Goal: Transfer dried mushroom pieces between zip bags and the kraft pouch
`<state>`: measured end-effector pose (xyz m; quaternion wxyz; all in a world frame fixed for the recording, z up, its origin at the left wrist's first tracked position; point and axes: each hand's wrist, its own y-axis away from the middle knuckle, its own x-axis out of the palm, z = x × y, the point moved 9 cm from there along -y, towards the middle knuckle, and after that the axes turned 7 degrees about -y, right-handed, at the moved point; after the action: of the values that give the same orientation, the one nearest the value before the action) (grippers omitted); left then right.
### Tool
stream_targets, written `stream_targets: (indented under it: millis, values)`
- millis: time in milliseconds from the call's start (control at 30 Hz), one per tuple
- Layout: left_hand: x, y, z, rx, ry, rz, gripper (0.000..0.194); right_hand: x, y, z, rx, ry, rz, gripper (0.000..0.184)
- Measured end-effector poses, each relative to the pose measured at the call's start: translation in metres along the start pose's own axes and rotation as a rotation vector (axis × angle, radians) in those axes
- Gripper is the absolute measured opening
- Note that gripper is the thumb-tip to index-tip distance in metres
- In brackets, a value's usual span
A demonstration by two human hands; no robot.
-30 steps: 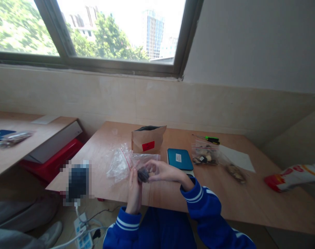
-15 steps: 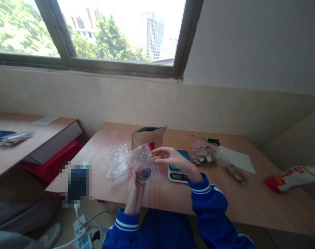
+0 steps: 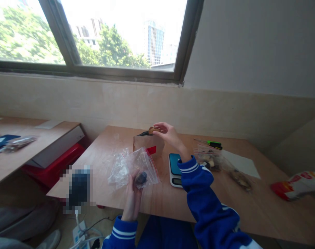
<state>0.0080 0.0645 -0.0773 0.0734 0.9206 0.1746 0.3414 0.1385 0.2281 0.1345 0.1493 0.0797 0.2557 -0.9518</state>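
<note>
My left hand (image 3: pixel 134 188) is closed around the lower part of a clear zip bag (image 3: pixel 143 162), which has a dark rounded lump (image 3: pixel 141 178) in its bottom. Over the mouth of a brown paper bag (image 3: pixel 144 142), my right hand (image 3: pixel 166 133) pinches a small brown piece (image 3: pixel 153 130), too small to name more exactly. The paper bag stands upright with its dark-lined top gaping. More crumpled clear plastic (image 3: pixel 118 173) lies left of the zip bag. Under my right forearm is a kitchen scale (image 3: pixel 175 164) with a blue top.
Zip bags of dried pieces (image 3: pixel 211 159) lie on the right beside white paper (image 3: pixel 241 162) and a green-handled screwdriver (image 3: pixel 211 143). A red and white package (image 3: pixel 297 185) is farther right. Another person's leg (image 3: pixel 20 218) and a power strip (image 3: pixel 81 235) are at lower left.
My right hand has moved from the zip bag's opening up to the paper bag's mouth, carrying the brown piece. The left hand still holds the zip bag, now slightly lower.
</note>
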Motion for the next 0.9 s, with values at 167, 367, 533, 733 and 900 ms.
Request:
stream_targets:
  millis: [167,367,533,733,900]
  values:
    - [-0.005,-0.001,0.001,0.008,0.009,-0.003,0.045,0.008,0.007,0.006,-0.12,0.199,0.043,0.023]
    - [-0.005,0.0,0.0,0.012,-0.004,-0.013,0.044,0.01,0.003,0.009,-0.173,0.285,0.042,0.022]
    - [-0.001,0.001,-0.002,0.008,-0.005,0.009,0.044,0.014,-0.004,0.006,-0.198,0.436,0.058,0.022]
    - [-0.002,0.001,-0.003,0.007,-0.002,0.007,0.046,0.019,-0.004,-0.001,-0.205,0.564,0.096,0.019]
    - [0.0,0.002,-0.001,-0.009,0.006,0.018,0.045,0.02,-0.002,-0.005,-0.178,0.361,0.125,0.032]
